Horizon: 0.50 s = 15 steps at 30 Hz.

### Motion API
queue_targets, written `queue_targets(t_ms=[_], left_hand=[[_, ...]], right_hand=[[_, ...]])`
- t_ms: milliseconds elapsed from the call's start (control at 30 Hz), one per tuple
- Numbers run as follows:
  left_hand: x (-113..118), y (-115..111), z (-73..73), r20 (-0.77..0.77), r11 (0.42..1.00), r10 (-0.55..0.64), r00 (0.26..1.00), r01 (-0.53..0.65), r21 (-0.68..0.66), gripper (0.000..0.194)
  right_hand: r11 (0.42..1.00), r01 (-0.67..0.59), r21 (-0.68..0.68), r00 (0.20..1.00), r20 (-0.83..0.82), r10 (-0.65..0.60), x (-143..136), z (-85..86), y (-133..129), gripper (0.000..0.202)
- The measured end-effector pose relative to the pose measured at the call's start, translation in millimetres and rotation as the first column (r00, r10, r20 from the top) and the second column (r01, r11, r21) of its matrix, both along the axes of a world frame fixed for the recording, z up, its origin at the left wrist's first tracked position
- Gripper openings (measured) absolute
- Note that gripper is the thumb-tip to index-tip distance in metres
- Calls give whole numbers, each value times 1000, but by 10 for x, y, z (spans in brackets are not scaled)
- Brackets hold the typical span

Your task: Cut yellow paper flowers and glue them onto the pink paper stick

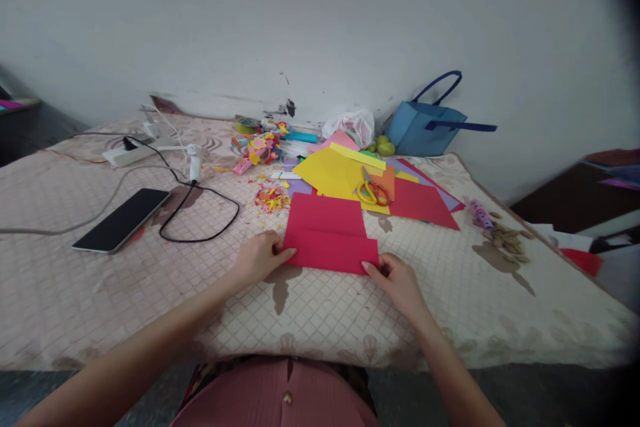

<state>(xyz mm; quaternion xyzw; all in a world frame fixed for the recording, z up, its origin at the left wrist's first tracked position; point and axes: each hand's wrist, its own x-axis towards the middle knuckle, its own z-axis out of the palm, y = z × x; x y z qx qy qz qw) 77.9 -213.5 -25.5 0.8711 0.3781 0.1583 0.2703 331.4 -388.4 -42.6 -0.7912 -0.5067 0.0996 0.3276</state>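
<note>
A red paper (327, 217) lies in front of me with its near part folded over into a wide flap. My left hand (260, 257) pinches the flap's left edge, thumb on top. At the right edge my right hand (397, 280) pinches the same flap between thumb and fingers. Just beyond the paper, yellow-and-orange-handled scissors (373, 190) rest on yellow sheets (327, 173). Small cut paper pieces (273, 198) lie behind the paper, a little to the left.
On the left are a black tablet (123, 220), a looping black cable (200, 240) and a power strip (133, 155). Toward the back right are a blue bag (425, 130), green fruit (384, 146) and more red paper (425, 202). Peanuts (507, 240) lie at the right.
</note>
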Motion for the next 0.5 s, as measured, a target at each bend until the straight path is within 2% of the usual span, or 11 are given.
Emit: queue_targets(t_ms=[100,200,333,400,500], left_hand=[[-21,-9,14,11,1000,-22,1000,22,-17,41],[-68,-49,42,41,995,-36,999,40,-94,38],[-169,-140,80,185,960,-158,970,195,-199,31],[-216,-184,94,228,948,-208,951,253,-193,25],[-251,-233,98,215,951,-225,950,262,-163,18]], right_hand=[[1000,-23,21,997,-67,25,12,-22,-52,30],[997,-72,31,986,-148,76,20,-6,-134,22],[973,-227,48,958,-170,232,7,74,-251,8],[958,-284,39,947,-146,286,-2,111,-303,9],[945,-326,6,940,-99,325,-21,145,-372,18]])
